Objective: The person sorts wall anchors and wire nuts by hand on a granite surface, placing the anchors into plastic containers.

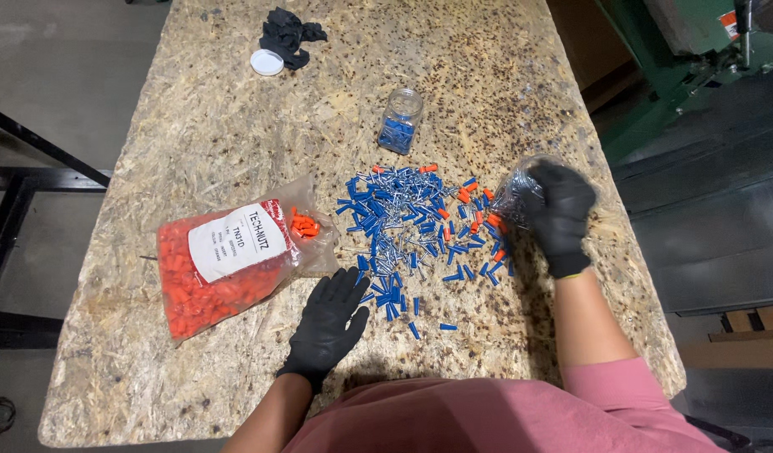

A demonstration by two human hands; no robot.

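My left hand (pixel 329 320), in a black glove, lies flat on the chipboard table (pixel 193 134) with fingers spread, touching the near-left edge of a spread pile of small blue connectors (pixel 399 222). My right hand (pixel 561 214), also gloved, grips a crumpled clear plastic bag (pixel 517 195) held over the pile's right side. A few orange connectors (pixel 480 211) lie mixed in near that bag. A clear bag of orange connectors (pixel 227 268) with a white label lies left of the pile, its mouth open toward it.
A clear plastic jar (pixel 401 120) holding blue connectors stands behind the pile. A white lid (pixel 267 62) and a black cloth or glove (pixel 287 33) lie at the far end. A green machine (pixel 697 59) stands beyond the table's right edge.
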